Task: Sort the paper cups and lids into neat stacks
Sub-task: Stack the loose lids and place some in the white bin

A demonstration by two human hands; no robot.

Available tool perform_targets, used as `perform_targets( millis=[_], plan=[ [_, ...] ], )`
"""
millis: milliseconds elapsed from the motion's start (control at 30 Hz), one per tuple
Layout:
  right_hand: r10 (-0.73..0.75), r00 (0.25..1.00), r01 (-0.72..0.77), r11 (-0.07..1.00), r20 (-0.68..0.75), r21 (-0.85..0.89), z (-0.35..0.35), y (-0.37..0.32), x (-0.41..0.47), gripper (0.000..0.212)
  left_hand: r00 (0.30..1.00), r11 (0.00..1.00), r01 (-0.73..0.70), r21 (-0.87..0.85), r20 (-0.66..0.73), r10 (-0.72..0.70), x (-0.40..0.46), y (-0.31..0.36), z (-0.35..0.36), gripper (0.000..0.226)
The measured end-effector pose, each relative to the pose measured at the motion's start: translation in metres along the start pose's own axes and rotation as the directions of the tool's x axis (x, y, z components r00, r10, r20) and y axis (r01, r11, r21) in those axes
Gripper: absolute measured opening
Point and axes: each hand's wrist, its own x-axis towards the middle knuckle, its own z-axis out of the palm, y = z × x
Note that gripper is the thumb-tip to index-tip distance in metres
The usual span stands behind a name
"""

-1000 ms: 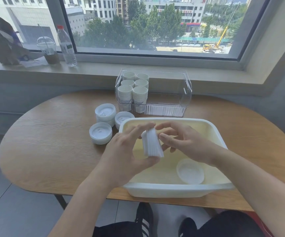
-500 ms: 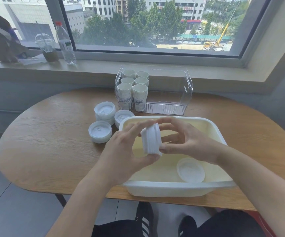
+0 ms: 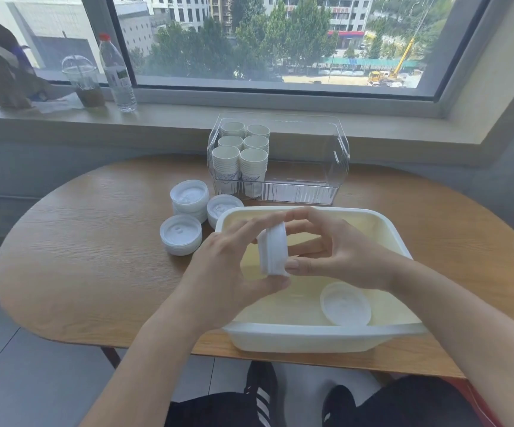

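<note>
Over the white tub (image 3: 317, 337) both my hands hold a small stack of white lids (image 3: 272, 251) turned on edge. My left hand (image 3: 228, 269) grips it from the left, thumb under it. My right hand (image 3: 332, 254) pinches its right face with fingers on top and thumb below. One loose lid (image 3: 345, 303) lies in the tub at the right. Three lid stacks (image 3: 181, 235) (image 3: 189, 195) (image 3: 223, 208) sit on the table left of the tub. Several stacks of paper cups (image 3: 240, 158) fill the left part of a clear bin (image 3: 335, 167).
The wooden table (image 3: 80, 257) is rounded at both ends. On the windowsill behind stand a water bottle (image 3: 116, 75), a domed plastic cup (image 3: 83, 81) and a brown paper bag (image 3: 0, 63). My knees and shoes (image 3: 261, 396) show below the table's near edge.
The lid stack has been squared up between my hands; my right fingers have closed onto its right face and it sits slightly higher over the tub.
</note>
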Motion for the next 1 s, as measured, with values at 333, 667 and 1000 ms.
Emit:
perform_targets(
  millis=[333, 667, 1000],
  plan=[
    [0.148, 0.975, -0.216, 0.794, -0.164, -0.568, -0.011, 0.009, -0.001, 0.026, 1.0, 1.0, 0.017, 0.004, -0.02, -0.017, -0.002, -0.004, 0.002, 0.078],
    [0.601, 0.797, -0.301, 0.302, -0.064, -0.904, -0.012, 0.028, -0.01, 0.056, 0.998, 0.998, -0.007, 0.061, -0.055, 0.01, -0.012, 0.002, 0.002, 0.077],
    [0.444, 0.895, -0.253, 0.421, -0.045, -0.871, -0.005, 0.024, -0.017, 0.018, 0.995, 0.983, -0.025, 0.182, -0.094, 0.042, -0.029, 0.01, 0.008, 0.075]
  ],
)
